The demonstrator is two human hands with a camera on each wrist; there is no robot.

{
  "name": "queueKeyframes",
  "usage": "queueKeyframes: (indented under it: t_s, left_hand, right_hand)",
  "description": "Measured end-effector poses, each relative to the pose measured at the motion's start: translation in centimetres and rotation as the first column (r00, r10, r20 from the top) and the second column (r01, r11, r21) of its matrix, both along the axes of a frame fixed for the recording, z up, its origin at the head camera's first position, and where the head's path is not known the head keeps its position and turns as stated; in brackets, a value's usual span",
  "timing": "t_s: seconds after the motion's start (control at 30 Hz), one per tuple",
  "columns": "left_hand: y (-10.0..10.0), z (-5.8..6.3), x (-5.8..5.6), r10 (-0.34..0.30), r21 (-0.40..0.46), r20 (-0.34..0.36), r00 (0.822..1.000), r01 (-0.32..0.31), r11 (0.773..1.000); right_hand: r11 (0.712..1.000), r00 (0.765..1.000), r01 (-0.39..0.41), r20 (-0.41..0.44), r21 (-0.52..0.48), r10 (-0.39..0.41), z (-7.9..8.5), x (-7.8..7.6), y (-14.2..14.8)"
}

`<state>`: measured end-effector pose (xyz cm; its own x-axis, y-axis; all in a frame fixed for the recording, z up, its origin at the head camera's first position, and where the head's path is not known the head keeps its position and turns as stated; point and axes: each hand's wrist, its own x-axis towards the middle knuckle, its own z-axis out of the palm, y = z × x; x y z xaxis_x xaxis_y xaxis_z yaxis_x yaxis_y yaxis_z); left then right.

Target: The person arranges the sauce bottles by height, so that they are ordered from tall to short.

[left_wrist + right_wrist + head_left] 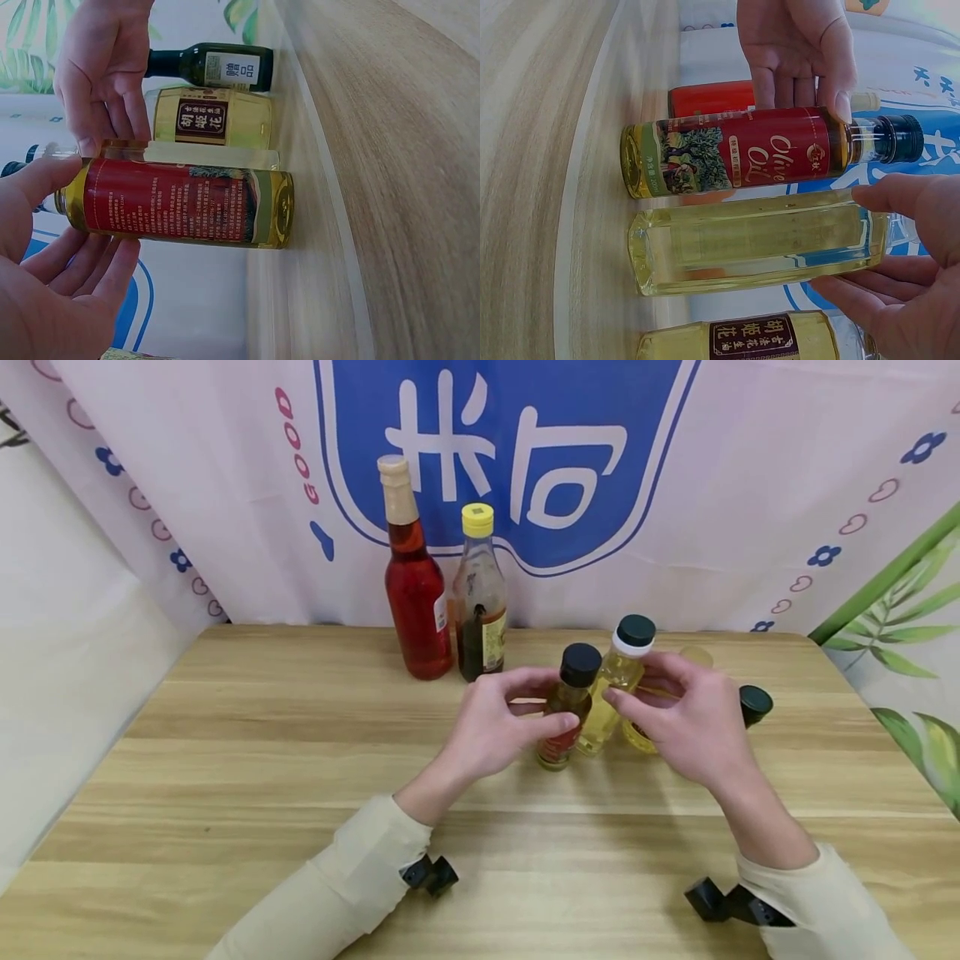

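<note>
Thumb and fingers of my left hand (495, 722) grip the upper part of an olive oil bottle (757, 154), which has a red label and a black cap. Right beside it, my right hand (693, 718) holds a clear bottle of pale yellow oil (757, 244) near its shoulder; a dark green cap (636, 631) and white collar top it. Both bottles stand upright, side by side, at the table surface. A peanut oil bottle (251, 116) with a dark label is just past the pale one, partly behind my right hand in the head view.
A dark green bottle (232, 67) with a white label stands at the right end of the row. Toward the back of the wooden table (262, 760) are a tall red bottle (420, 602) and a yellow-capped bottle of dark liquid (472, 643). A printed cloth (247, 527) hangs behind.
</note>
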<state>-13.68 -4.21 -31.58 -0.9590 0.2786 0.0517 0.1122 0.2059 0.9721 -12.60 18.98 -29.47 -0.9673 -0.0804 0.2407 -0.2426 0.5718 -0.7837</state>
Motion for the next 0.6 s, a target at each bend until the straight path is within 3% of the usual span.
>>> queueKeyframes:
  t_s: [0.6]
  left_hand:
    - [0.02,-0.16,0.14,0.001,-0.003,-0.024,1.0,-0.001,1.0]
  right_hand:
    - [1.0,1.0,-0.013,-0.02,-0.007,0.013,-0.05,0.08,-0.13]
